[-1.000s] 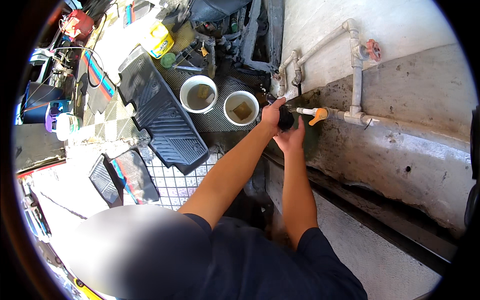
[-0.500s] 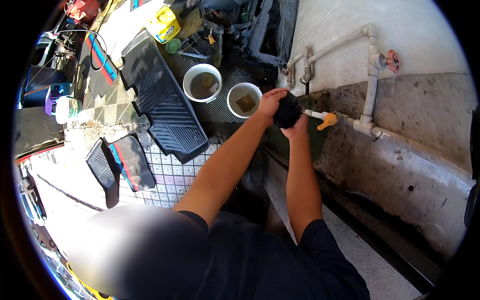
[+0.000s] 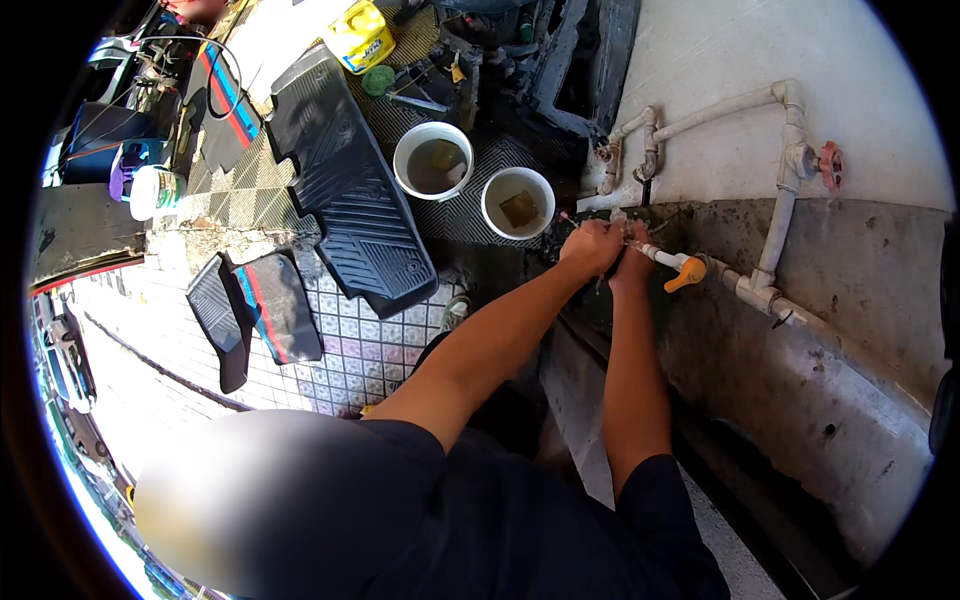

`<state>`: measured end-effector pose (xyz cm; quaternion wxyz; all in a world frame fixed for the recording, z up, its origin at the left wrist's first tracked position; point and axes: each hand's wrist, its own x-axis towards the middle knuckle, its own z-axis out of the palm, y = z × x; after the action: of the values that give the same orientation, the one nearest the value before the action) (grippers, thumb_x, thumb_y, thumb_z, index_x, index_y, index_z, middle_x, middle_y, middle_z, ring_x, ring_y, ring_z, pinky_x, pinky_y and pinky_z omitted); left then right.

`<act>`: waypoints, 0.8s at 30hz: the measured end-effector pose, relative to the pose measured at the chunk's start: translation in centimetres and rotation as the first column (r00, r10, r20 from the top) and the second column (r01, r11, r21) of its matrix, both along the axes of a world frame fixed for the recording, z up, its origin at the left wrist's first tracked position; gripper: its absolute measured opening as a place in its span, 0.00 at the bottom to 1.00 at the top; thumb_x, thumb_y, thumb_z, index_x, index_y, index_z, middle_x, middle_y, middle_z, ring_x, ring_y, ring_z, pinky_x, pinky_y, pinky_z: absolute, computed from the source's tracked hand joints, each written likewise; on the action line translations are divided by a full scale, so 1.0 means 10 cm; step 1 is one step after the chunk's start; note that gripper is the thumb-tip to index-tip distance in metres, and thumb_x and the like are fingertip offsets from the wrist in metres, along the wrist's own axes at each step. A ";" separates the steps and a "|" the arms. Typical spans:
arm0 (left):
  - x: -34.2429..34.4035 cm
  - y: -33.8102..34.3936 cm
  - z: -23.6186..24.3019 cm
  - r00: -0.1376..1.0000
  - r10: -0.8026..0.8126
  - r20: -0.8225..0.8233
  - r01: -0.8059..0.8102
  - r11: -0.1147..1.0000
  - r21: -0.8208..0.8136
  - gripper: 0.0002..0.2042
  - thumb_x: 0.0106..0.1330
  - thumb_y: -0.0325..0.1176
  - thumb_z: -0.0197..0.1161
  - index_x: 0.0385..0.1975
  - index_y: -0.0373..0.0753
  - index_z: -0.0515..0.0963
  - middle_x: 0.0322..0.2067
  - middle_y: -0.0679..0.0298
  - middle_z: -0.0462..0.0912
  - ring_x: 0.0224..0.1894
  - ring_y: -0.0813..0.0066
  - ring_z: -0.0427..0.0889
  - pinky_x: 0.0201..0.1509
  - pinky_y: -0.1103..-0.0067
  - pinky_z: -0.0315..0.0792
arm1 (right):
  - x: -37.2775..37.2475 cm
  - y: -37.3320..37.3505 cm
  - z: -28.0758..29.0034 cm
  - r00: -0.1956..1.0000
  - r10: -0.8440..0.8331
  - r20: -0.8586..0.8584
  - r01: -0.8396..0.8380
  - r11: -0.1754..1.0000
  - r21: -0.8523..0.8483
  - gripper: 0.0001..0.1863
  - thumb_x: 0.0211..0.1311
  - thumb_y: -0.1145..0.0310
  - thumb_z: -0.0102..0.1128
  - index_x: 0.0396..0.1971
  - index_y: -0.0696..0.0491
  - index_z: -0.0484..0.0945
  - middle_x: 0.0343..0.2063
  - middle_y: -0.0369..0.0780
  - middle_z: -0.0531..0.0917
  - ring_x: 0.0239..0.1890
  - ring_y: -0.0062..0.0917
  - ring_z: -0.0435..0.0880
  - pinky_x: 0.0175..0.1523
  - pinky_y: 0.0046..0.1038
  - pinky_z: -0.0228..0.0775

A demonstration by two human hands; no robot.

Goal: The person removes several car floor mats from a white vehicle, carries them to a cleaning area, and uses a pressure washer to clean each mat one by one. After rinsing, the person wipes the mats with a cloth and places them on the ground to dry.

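Note:
Both my hands are together at the mouth of a white tap [image 3: 655, 253] with an orange lever [image 3: 686, 274], and water splashes over them. My left hand [image 3: 592, 248] is closed, knuckles up. My right hand [image 3: 631, 264] presses close beside it, nearest the spout, with its fingers curled and partly covered by splashing water. What the fingers hold, if anything, is hidden; the black, soft-looking thing seen earlier cannot be made out against the dark ground. Left of my hands stands a white bucket [image 3: 489, 208] of murky water with a brown sponge-like block [image 3: 519, 209] in it.
Another white bucket [image 3: 403, 180] of murky water stands further left. A large black ribbed floor mat [image 3: 375, 235] lies beside it, with smaller mats [image 3: 284, 305] nearer. Pipes with a red valve wheel [image 3: 831, 166] run along the right wall. Dark plastic parts [image 3: 600, 70] lie at the back.
My hands have drawn together under the spout, and water now splashes around them. The black thing held between them has gone from sight. The whole view has shifted slightly.

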<state>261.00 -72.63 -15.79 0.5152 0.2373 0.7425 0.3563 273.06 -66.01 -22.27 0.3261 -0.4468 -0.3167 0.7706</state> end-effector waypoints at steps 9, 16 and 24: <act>-0.19 0.18 -0.02 0.402 0.326 0.856 -0.610 0.792 -0.015 0.18 0.70 0.51 0.61 0.47 0.43 0.80 0.35 0.64 0.84 0.38 0.69 0.83 0.47 0.71 0.76 | -0.19 -0.03 0.41 0.947 -0.320 -0.040 0.321 0.946 0.041 0.15 0.69 0.62 0.57 0.50 0.52 0.81 0.48 0.40 0.84 0.50 0.30 0.83 0.56 0.34 0.76; -0.32 0.17 -0.55 0.250 0.285 0.925 -0.539 0.835 -0.112 0.15 0.65 0.49 0.67 0.33 0.43 0.79 0.28 0.66 0.82 0.31 0.69 0.83 0.39 0.68 0.78 | -0.64 -0.72 0.72 0.788 -0.411 0.459 -0.353 0.309 0.883 0.22 0.67 0.62 0.57 0.54 0.60 0.77 0.51 0.50 0.80 0.53 0.46 0.79 0.59 0.40 0.71; -0.20 0.19 -0.14 0.609 0.321 0.725 -0.564 0.818 0.112 0.10 0.65 0.36 0.61 0.33 0.36 0.83 0.33 0.63 0.85 0.36 0.71 0.82 0.43 0.72 0.76 | -0.51 -0.04 0.31 0.863 -0.358 0.356 0.072 0.786 0.614 0.20 0.74 0.56 0.55 0.31 0.59 0.80 0.25 0.33 0.79 0.31 0.18 0.74 0.39 0.26 0.68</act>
<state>258.98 -70.72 -17.16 0.5950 -0.0208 0.4671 0.6538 267.94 -66.44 -19.17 0.4516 -0.5267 -0.5491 0.4660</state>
